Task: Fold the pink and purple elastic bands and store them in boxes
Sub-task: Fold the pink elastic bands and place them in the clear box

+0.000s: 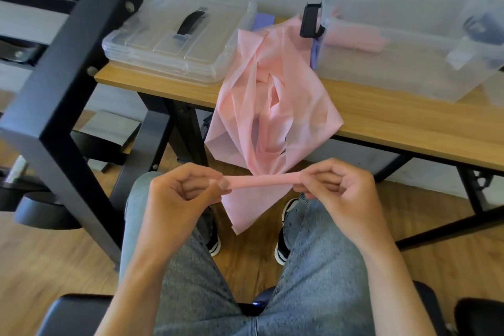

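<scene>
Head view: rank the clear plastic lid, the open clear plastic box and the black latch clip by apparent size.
1-2. Open clear plastic box and clear plastic lid: look alike, so unranked.
3. Black latch clip: plainly smallest.

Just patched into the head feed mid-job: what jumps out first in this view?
The pink elastic band dominates: it spills from the wooden table over the front edge, and its lower end is stretched between the left hand and right hand, both pinching it above the lap. Behind it sit a clear lid at left and an open clear box at right holding a pink roll.
</scene>
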Available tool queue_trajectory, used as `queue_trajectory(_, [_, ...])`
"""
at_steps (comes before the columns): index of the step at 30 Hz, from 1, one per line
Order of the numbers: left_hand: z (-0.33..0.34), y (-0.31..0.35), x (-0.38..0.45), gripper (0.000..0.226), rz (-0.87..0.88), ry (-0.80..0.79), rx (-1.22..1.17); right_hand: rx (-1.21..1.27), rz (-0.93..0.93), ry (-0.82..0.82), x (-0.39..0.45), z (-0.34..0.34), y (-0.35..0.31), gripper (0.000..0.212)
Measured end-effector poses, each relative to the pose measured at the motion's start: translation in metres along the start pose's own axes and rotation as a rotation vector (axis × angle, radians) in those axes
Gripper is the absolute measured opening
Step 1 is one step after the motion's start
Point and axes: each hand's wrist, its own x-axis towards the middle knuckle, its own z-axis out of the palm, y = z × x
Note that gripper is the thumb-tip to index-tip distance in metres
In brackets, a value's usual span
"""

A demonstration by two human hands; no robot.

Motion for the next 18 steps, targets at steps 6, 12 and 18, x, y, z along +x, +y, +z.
queue_trajectory(6, [-0.004, -0.016, -0.003, 0.031, 0.031, -0.091, 0.303, -0.342, -0.012, -0.025, -0.002, -0.004, 0.016, 0.024])
queue_trajectory(12, [-0.003, -0.019, -0.008, 0.017, 0.125, -0.091, 0.486, -0.465, -0.100, -0.018, -0.006, -0.001, 0.018, 0.011])
queue_trajectory(18, [-0.002, -0.015, -0.011, 0.022, 0.065, 0.018, 0.214, -0.192, -0.014, -0.040, -0.010, 0.000, 0.008, 0.011])
